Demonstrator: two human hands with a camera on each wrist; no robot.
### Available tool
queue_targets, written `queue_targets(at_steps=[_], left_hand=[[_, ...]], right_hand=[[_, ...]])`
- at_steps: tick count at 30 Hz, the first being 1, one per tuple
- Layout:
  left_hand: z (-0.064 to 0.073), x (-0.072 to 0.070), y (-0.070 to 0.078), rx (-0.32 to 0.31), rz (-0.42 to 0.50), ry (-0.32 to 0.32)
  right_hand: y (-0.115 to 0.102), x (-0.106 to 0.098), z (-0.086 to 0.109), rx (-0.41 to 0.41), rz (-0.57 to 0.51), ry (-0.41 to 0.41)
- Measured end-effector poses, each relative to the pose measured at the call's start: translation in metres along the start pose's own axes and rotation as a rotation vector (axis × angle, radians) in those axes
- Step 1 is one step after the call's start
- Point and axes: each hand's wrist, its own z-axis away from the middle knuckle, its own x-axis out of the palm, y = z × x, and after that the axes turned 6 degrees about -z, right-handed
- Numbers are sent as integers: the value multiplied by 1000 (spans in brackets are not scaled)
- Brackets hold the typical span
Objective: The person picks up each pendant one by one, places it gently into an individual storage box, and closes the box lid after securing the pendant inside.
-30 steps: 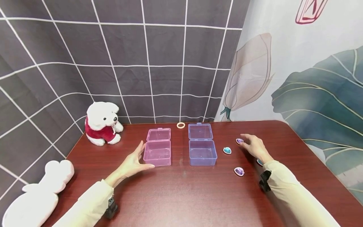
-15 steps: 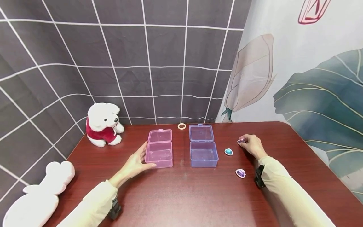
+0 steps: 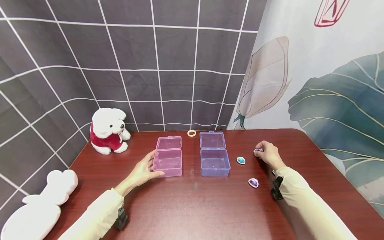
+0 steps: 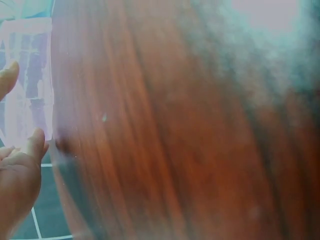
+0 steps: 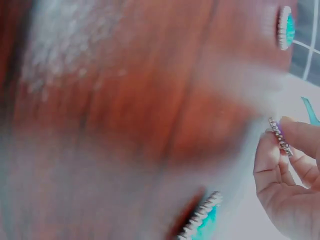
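Note:
A clear pink plastic box (image 3: 168,172) stands with its lid laid back on the table. My left hand (image 3: 140,174) holds it by its left side, thumb at the front corner and fingers along the far part of that side. Between thumb and fingertips, my right hand (image 3: 270,156) pinches a purple gem (image 5: 280,137) with a beaded rim, seen edge-on in the right wrist view. Close by lies a turquoise gem (image 3: 241,160), and nearer the front a second purple gem (image 3: 253,182). Another turquoise gem (image 5: 206,220) is mostly hidden under the right wrist in the head view.
Right of the pink box is a clear blue box (image 3: 215,172), its lid also back. A pale ring (image 3: 191,133) lies at the table's rear edge. On the left are a white plush bear (image 3: 108,130) in red and a white-and-pink plush toy (image 3: 45,206).
My right fingers have taken hold of the purple gem that lay at the back, and it has shifted slightly right. My left hand has drawn in against the pink box.

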Motion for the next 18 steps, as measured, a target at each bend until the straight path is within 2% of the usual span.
queue_targets(at_steps=[4, 8, 13, 18], left_hand=[[0, 0, 0, -4, 6, 2], [0, -1, -1, -1, 5, 10], [1, -1, 1, -17, 13, 15], [0, 0, 1, -28, 1, 9]], right_hand=[[-19, -3, -1, -6, -129, 54], [-59, 6, -4, -42, -344, 35], [-123, 41, -2, -179, -500, -43], [-178, 89, 9, -284, -641, -207]])
